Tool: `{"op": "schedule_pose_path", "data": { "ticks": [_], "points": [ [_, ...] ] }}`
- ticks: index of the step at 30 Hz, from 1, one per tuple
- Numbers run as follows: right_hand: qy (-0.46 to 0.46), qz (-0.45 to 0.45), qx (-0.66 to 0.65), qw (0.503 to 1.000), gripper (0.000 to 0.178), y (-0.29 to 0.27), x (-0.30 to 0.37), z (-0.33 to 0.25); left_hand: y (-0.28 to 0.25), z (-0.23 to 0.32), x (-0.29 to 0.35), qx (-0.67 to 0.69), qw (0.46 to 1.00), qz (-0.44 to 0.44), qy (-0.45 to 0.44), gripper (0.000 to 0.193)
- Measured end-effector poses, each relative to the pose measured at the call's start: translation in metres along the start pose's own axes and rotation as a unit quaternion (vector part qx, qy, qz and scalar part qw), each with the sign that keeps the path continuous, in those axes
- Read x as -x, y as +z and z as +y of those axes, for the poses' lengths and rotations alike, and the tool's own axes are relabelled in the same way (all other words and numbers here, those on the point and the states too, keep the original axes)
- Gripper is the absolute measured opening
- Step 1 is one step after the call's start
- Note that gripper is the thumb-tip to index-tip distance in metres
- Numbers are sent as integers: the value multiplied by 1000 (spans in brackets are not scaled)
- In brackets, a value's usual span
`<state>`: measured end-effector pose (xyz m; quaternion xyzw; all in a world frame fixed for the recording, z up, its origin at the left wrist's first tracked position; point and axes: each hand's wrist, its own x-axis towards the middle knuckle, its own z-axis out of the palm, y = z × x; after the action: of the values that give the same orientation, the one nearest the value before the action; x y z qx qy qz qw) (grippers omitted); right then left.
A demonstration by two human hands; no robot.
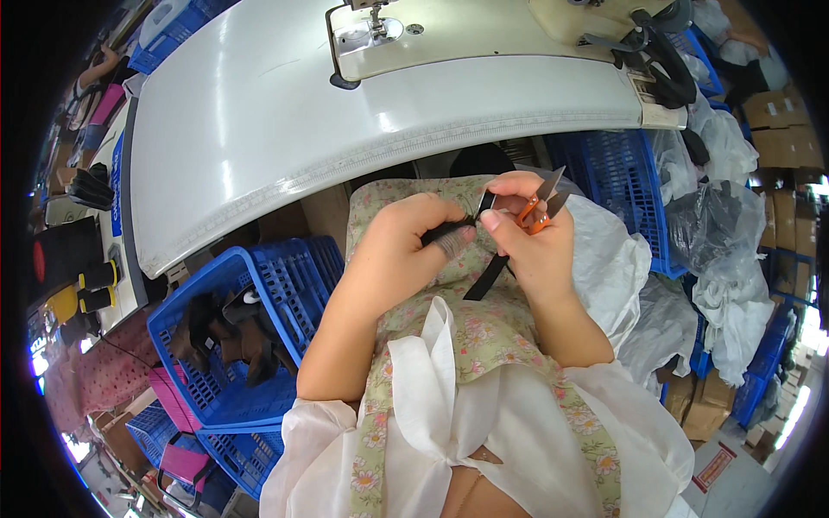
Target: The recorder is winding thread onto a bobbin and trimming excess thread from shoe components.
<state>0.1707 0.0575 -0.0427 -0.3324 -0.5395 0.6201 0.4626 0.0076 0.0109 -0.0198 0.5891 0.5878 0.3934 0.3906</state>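
Observation:
Above my lap, my left hand [404, 237] pinches a narrow black strip [490, 278], with grey wrapping round one finger. My right hand [544, 252] is closed around small scissors with orange handles [539, 226], their blades pointing up and away from the strip. Its thumb and forefinger also grip the strip close to my left fingertips, where a small white patch shows. One end of the strip hangs down over my flowered apron [492, 341]. The part between my fingers is mostly hidden.
Beyond my hands is a white sewing table [259, 129] carrying a sewing machine [466, 39]. A blue basket [246, 406] holding dark pieces stands at left. To the right are another blue basket [617, 186], white cloth or plastic [604, 259] and cardboard boxes [773, 108].

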Motion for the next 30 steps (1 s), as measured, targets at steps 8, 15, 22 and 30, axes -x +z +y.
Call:
{"op": "schedule_pose_path", "data": {
  "ticks": [8, 15, 22, 30],
  "points": [
    [-31, -33, 68, 997, 27, -3, 0, -1, -3, -11, -2, 161, 986, 39, -16, 11],
    [29, -37, 66, 997, 28, -4, 1, -2, 5, -18, -1, 526, 828, 0, -193, 13],
    [82, -84, -175, 978, 23, -13, -1, -1, 4, -29, -10, 624, 771, -34, -122, 18],
    [165, -84, -289, 939, 25, -8, 0, 11, 11, -27, -13, 710, 699, -18, -81, 16]
  ]
}}
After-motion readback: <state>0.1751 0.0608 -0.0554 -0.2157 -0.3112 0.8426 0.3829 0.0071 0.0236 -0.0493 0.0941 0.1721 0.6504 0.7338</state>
